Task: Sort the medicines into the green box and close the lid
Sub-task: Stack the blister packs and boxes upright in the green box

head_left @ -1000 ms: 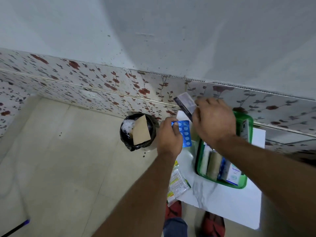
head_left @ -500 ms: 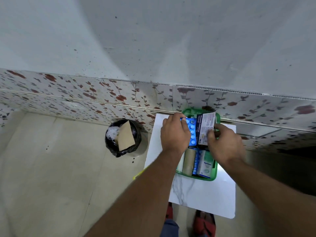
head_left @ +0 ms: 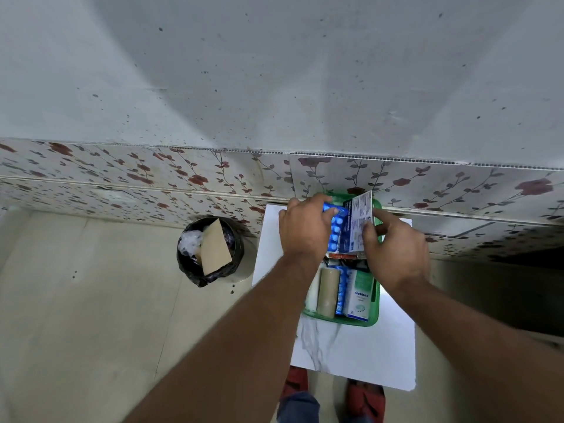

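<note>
The green box (head_left: 376, 312) lies open on a white marble-patterned table (head_left: 360, 352) against the wall. Inside it I see a beige roll (head_left: 328, 293), a blue blister strip (head_left: 341, 291) and a white-green carton marked Optibex (head_left: 360, 296). My left hand (head_left: 303, 228) grips a blue blister pack (head_left: 335, 227) above the box's far half. My right hand (head_left: 396, 251) pinches a dark-blue and white medicine carton (head_left: 355, 225) beside that pack, over the same spot. The box's lid is mostly hidden behind my hands.
A black-lined waste bin (head_left: 210, 250) with a brown card and white plastic in it stands on the floor left of the table. A flower-patterned wall panel (head_left: 183, 178) runs behind. My red shoes (head_left: 297, 381) show under the table's near edge.
Both hands have come from left of the box to above its far half, carrying the blister pack and the carton. The view has swung so the table sits more central.
</note>
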